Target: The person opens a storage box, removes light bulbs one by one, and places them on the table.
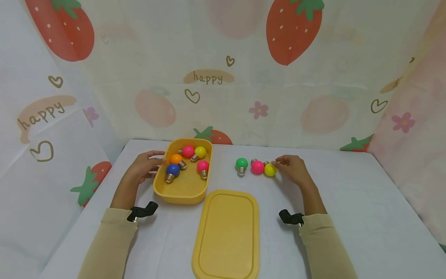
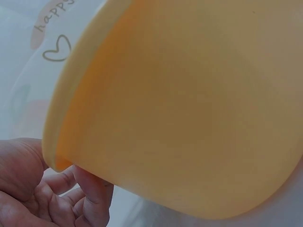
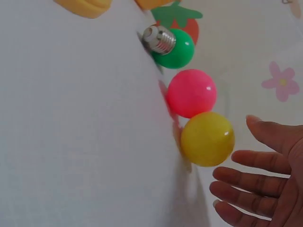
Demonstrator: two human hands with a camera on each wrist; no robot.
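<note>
1. Fingers of the right hand (image 1: 292,169) are spread and released, the thumb and forefinger just beside the loose yellow bulb (image 1: 270,170); whether a fingertip touches it cannot be told.
2. Fingers of the left hand (image 1: 142,167) grasp the left rim of the yellow container (image 1: 184,198), bent against its outer wall beneath the lip while one digit reaches over the edge.
3. Left of the loose yellow bulb, touching or nearly so, lies the loose pink bulb (image 1: 257,167); both have their metal bases toward the far left.
4. Farther left, a little apart from that pair, is the green bulb (image 1: 241,163), its base toward the near side.
5. Inside the yellow container lie five more: the far pink bulb (image 1: 188,151) and the inner yellow bulb (image 1: 200,151) near the far end, the orange bulb (image 1: 175,159) and the blue bulb (image 1: 172,169) along the left, and the near pink bulb (image 1: 203,166) by the right wall.
6. Near and to the right of the yellow container, the yellow lid (image 1: 225,234) lies flat on the white tabletop (image 1: 366,232).
7. Black wrist mounts (image 1: 144,211) sit by the cuffs of beige sleeves (image 1: 108,244).
8. Beyond the far edge hangs a strawberry-printed cloth (image 1: 216,46).
</note>
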